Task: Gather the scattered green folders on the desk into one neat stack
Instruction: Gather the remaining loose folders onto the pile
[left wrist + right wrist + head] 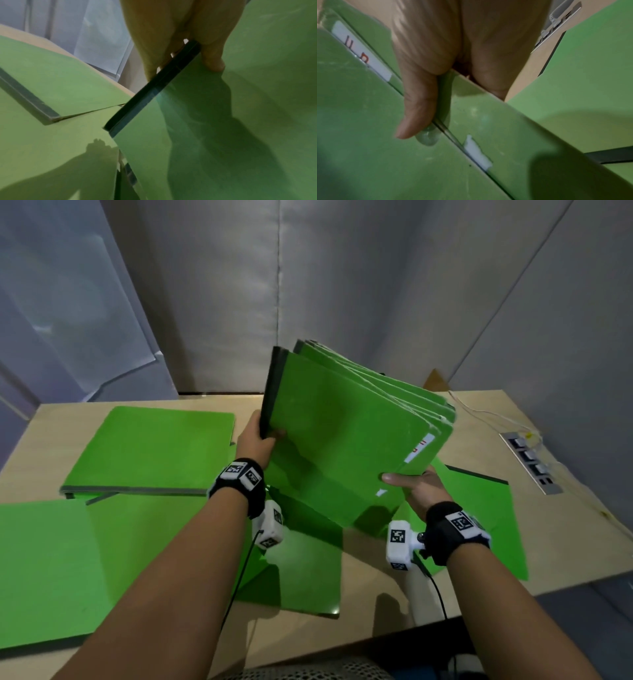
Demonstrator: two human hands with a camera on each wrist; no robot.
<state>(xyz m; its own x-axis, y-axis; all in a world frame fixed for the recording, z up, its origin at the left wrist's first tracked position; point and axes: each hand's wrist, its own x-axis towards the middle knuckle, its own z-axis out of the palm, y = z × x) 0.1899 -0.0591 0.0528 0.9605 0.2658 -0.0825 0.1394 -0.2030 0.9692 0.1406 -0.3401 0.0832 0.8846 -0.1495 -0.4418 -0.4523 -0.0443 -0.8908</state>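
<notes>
Green folders lie scattered over the table (479, 419); the held bundle (346, 433) serves as the landmark. Far left of the bundle, at the near table edge, one flat folder (44, 570) lies alone. Left of the bundle and farther back, a second flat folder (154, 450) rests with its dark spine toward the viewer. Directly left of the bundle, the left hand (255, 440) grips its dark spine edge, thumb on the front cover and fingers behind, as the left wrist view confirms. The bundle itself holds several folders, stands tilted above the table and fans apart along its top edge. Below it lie more loose folders, one (301, 577) near the front edge. At the lower right corner of the bundle, the right hand (416, 487) clamps the open edges, thumb across the front cover beside a white label (419, 448). Right of the bundle, a further folder (486, 518) lies flat, and beyond it a power strip (529, 462) is set into the table.

Step in hand, by judgement: squaring the collected bundle. The next move calls for aligning its fanned edges, then adding the folders not yet gathered.
</notes>
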